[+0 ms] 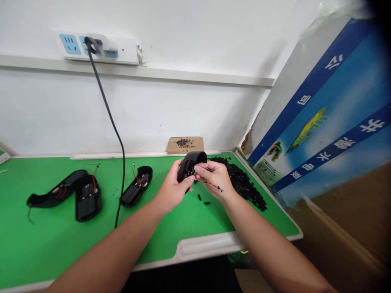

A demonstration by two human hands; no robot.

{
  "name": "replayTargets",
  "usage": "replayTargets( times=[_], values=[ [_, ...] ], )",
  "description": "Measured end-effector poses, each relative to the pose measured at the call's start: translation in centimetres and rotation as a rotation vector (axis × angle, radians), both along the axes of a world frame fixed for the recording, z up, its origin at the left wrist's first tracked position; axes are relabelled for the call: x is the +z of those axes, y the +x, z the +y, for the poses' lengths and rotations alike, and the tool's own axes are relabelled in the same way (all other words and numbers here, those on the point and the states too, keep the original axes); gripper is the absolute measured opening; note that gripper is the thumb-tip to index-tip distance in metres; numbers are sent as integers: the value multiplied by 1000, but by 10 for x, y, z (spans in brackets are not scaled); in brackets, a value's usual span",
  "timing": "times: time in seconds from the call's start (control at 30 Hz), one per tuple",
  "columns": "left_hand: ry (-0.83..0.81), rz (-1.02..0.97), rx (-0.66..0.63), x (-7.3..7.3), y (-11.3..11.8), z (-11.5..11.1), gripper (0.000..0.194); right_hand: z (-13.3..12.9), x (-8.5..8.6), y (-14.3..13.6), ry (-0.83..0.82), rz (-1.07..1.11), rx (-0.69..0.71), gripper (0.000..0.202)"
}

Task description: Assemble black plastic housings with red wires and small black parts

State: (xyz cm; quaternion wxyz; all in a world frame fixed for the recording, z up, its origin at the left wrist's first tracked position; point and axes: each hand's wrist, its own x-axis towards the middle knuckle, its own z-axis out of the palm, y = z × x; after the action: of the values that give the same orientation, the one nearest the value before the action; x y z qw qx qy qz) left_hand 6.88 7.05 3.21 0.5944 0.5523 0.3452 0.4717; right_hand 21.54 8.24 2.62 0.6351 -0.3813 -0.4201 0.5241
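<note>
My left hand point(172, 190) grips a curved black plastic shell point(192, 162) above the green mat point(61, 240), its open side toward me. My right hand point(214, 177) pinches the red and black wires point(210, 184) that come out of the shell. A thin wire end hangs past my right wrist. Two small black tube pieces point(203, 200) lie on the mat just below my hands.
Three more black shells with red wiring lie at the left: two point(85, 199) overlapping and one point(137, 188) nearer. A black cable point(117, 134) runs from a wall power strip point(97, 48) across the mat. A heap of small black parts point(244, 183) and a cardboard piece point(185, 144) sit behind. A blue board point(330, 118) leans at right.
</note>
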Motion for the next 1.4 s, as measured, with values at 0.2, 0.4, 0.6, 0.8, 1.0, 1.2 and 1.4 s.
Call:
replayTargets(
  times=[0.2, 0.4, 0.6, 0.8, 1.0, 1.2, 1.4],
  values=[
    [1, -3, -3, -1, -1, 1, 55, 0, 0, 0, 3, -17, -5, 32],
    [31, 8, -20, 0, 0, 0, 53, 1, -2, 0, 2, -19, -16, 33],
    [41, 20, -23, 0, -1, 1, 54, 1, -2, 2, -13, 16, 6, 34],
    [50, 29, -32, 3, -2, -1, 53, 3, -7, 2, 37, -5, 18, 31],
    [-54, -51, -20, 7, -1, -1, 50, 5, -9, -2, 45, -135, -144, 43],
    [-152, -148, 22, 9, 0, -3, 49, 3, -8, -8, 30, -144, 120, 43],
    [-289, -253, 5, 17, -6, -5, 47, 2, -9, -7, 30, 114, 327, 38]
  ],
)
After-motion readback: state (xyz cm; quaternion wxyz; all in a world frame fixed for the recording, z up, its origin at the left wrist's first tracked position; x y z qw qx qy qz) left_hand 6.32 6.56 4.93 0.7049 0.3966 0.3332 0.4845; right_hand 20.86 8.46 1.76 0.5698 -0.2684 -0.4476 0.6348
